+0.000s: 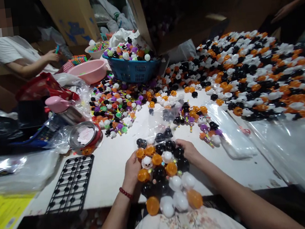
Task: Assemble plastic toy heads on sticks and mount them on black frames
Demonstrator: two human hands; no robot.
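A clear plastic bag (158, 169) packed with orange, white and black Halloween toys lies at the table's front edge, its lower end close to my body. My left hand (132, 170) grips its left side, with the fingertips partly hidden behind the toys. On the opposite side my right hand (190, 152) holds the bag near its upper part. Some toys inside look like pumpkins and skulls. The bag's see-through upper end stretches away from me across the white table (110, 181). Just beyond my right hand lie several loose small toys (204, 125), some on colourful sticks.
Flat clear bags (230, 135) lie at right, below a large toy heap (246, 67). A blue basket (133, 70), pink basin (89, 72) and mixed toys (115, 107) stand further back. At left are a black grid (70, 182), a round tin (84, 135) and a co-worker (21, 52).
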